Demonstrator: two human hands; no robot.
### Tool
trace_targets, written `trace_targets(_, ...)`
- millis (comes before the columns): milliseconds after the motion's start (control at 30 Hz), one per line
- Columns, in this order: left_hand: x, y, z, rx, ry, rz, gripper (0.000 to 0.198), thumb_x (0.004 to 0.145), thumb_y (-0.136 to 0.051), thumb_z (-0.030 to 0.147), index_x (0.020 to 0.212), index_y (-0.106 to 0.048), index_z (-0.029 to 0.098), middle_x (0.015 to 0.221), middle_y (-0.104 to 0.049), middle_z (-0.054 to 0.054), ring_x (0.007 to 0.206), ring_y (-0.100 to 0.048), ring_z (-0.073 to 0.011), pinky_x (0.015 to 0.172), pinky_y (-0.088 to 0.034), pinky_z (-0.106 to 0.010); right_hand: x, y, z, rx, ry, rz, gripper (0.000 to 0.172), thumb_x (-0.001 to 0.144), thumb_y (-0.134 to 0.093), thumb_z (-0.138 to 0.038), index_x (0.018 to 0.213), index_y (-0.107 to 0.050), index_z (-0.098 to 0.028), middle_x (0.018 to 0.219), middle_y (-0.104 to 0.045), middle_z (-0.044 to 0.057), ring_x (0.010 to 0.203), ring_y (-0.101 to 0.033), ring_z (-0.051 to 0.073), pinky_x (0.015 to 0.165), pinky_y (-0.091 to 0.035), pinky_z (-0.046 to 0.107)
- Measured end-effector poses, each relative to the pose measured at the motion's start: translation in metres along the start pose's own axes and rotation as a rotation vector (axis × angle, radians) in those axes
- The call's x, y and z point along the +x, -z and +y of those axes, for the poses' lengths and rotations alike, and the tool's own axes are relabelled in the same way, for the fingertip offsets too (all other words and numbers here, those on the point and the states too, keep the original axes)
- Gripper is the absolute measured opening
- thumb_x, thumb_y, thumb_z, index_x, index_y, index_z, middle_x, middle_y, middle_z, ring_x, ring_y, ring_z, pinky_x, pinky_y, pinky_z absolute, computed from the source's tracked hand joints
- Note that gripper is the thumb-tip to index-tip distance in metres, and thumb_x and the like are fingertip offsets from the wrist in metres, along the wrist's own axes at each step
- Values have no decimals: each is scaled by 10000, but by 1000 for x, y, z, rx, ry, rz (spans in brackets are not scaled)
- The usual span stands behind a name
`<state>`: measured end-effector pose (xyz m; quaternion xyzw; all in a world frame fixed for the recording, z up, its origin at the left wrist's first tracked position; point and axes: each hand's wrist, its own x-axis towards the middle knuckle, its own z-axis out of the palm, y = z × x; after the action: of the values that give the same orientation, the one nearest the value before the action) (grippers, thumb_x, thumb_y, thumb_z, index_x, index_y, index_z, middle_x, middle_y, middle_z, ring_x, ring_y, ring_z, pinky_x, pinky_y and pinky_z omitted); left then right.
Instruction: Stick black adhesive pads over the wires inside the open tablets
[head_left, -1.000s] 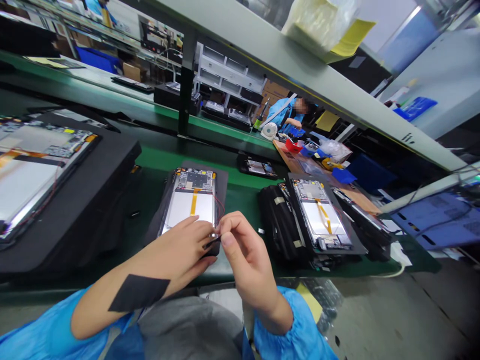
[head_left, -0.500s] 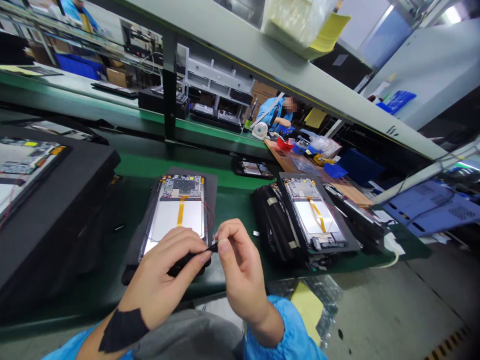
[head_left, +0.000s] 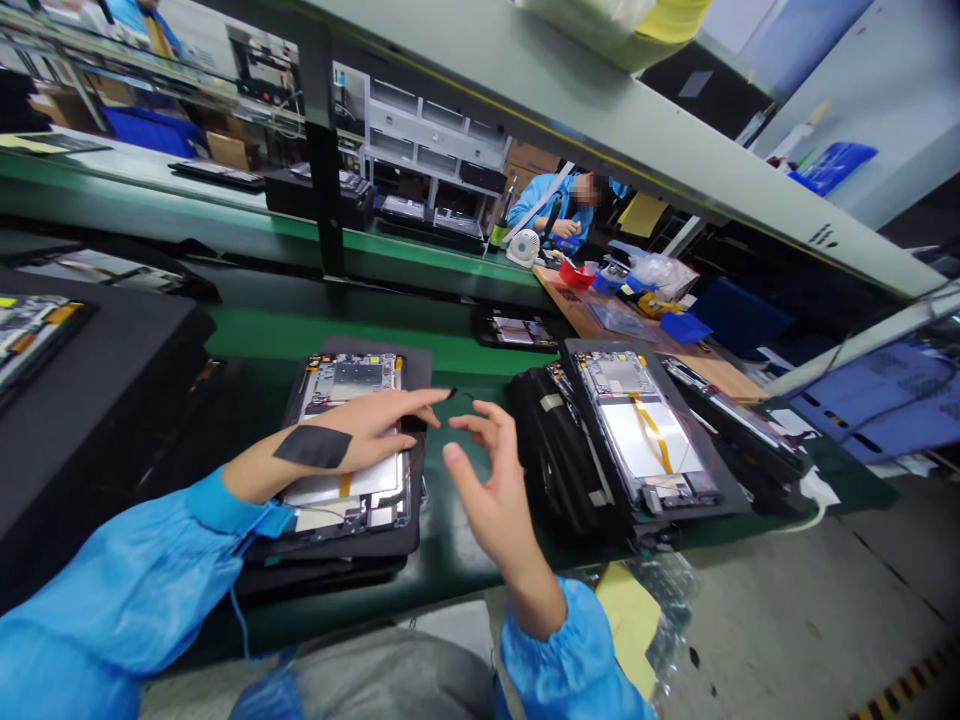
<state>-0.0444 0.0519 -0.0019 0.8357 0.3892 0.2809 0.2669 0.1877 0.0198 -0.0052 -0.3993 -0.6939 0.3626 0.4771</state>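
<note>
An opened tablet (head_left: 349,382) lies on a black pad (head_left: 416,365) at the middle of the green bench, with its circuit board exposed at the far end. My left hand (head_left: 367,430) lies across it, fingers stretched toward the board. A small black strip (head_left: 452,392) shows just past the index fingertip, and a dark piece (head_left: 412,424) shows under the fingers. I cannot tell if they are held. My right hand (head_left: 487,480) hangs over the green mat beside the tablet, fingers spread, holding nothing.
Another opened tablet (head_left: 637,425) rests on black cases to the right, and part of one (head_left: 26,325) shows at far left. A steel shelf (head_left: 600,120) runs overhead. Beyond, a co-worker in a blue sleeve (head_left: 547,210) sits at a wooden table (head_left: 577,295) with small bins.
My hands have come apart. The right hand has let go of the black strip and spread its fingers. The left has slid forward over the tablet, and the view has shifted slightly.
</note>
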Motion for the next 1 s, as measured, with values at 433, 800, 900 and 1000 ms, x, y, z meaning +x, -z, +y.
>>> trace_targets(433, 5, 1, -26, -64, 3, 128, 370, 944, -501, 275, 1244, -706, 208, 974, -755, -46, 910, -698, -173, 903, -553, -292, -43, -41, 10, -77, 33, -27, 461, 976, -618, -177, 1420, -498, -208, 1331, -721, 162, 1275, -690, 280, 1099, -535, 504)
trace_targets(800, 7, 0, -26, 137, -71, 219, 425, 991, -379, 162, 1327, -640, 153, 1030, -709, -79, 988, -674, -190, 937, -532, -318, -57, -44, 11, -70, 62, -105, 570, 985, -633, -181, 1516, -438, -254, 1497, -633, 169, 1429, -591, 311, 1230, -412, 607)
trace_targets(900, 9, -2, -30, 173, -81, 263, 421, 985, -386, 156, 1322, -637, 138, 1035, -714, -90, 983, -675, -206, 930, -526, -335, -65, -43, 12, -89, 63, -101, 566, 991, -626, -174, 1522, -453, -268, 1510, -620, 156, 1433, -585, 305, 1215, -449, 572)
trace_targets(1000, 10, -4, -31, 190, -67, 282, 415, 971, -409, 152, 1322, -632, 146, 1039, -726, -84, 985, -675, -214, 936, -511, -346, -67, -44, 11, -145, 109, -83, 560, 1004, -613, -182, 1533, -454, -277, 1541, -590, 139, 1440, -571, 282, 1191, -489, 515)
